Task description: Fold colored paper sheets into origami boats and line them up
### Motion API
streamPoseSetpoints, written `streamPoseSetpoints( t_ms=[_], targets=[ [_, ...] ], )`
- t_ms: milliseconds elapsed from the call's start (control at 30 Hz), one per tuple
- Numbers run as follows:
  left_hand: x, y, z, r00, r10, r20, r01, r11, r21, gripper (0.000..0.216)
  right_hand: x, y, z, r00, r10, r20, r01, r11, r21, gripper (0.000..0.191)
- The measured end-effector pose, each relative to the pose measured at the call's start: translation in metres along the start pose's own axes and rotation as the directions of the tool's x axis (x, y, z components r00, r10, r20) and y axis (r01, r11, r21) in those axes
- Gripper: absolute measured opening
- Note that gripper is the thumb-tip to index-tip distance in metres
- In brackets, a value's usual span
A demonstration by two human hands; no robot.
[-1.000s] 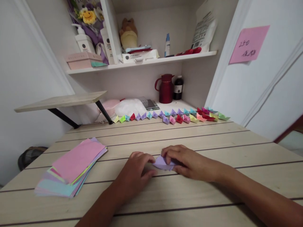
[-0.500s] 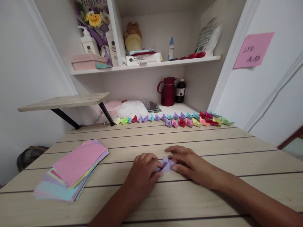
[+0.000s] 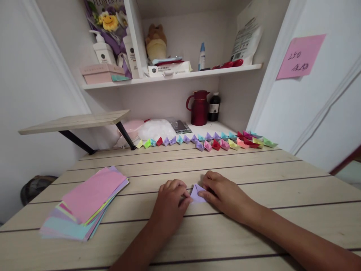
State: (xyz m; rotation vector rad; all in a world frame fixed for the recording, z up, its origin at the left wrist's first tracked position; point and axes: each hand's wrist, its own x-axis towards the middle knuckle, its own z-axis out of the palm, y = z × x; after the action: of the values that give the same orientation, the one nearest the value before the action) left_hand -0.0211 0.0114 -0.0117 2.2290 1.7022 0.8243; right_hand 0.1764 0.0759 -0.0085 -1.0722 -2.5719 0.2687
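Note:
A small piece of folded purple paper (image 3: 196,193), now a flat triangle-like shape, is between my two hands above the wooden table. My right hand (image 3: 224,192) grips its right side, thumb on the front face and the other fingers curled behind. At its lower left corner, my left hand (image 3: 172,197) pinches the paper between thumb and forefinger, its other fingers bent. Along the back of the table stand several folded paper boats (image 3: 216,145) in many colours. To the left lies a stack of coloured paper sheets (image 3: 94,194), a pink one on top.
A small raised wooden shelf (image 3: 76,121) on black legs stands at the back left. Behind the boats are a dark red jug (image 3: 199,108), a dark bottle (image 3: 214,107) and a white plastic bag (image 3: 156,130). A pink note (image 3: 301,56) is stuck on the right wall.
The purple paper has gone from a partly opened, peaked form to a flat triangle-like one. My right hand's fingers have closed in behind it; my left hand has shifted slightly left.

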Motion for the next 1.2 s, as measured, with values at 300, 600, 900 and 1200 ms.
streamPoseSetpoints(
  t_ms=[300, 600, 900, 1200],
  targets=[
    [0.0, 0.003, 0.001, 0.999, 0.002, 0.034, -0.008, 0.987, 0.161, 0.016, 0.0, -0.004, 0.001, 0.988, 0.151, 0.011, -0.147, 0.972, -0.185, 0.025],
    [-0.002, -0.007, 0.006, 0.973, 0.184, 0.137, -0.214, 0.945, 0.248, 0.055, 0.005, 0.011, 0.0, 0.988, 0.153, -0.008, -0.152, 0.987, 0.056, 0.015],
    [0.0, -0.008, 0.007, 0.978, 0.167, 0.129, -0.193, 0.955, 0.226, 0.057, -0.001, 0.021, -0.014, 0.993, 0.062, -0.096, -0.027, 0.945, 0.325, 0.009],
    [0.0, -0.006, 0.004, 0.981, 0.147, 0.123, -0.17, 0.966, 0.197, 0.049, 0.0, 0.002, -0.012, 0.991, -0.11, 0.08, 0.086, 0.962, 0.259, 0.018]
  ],
)
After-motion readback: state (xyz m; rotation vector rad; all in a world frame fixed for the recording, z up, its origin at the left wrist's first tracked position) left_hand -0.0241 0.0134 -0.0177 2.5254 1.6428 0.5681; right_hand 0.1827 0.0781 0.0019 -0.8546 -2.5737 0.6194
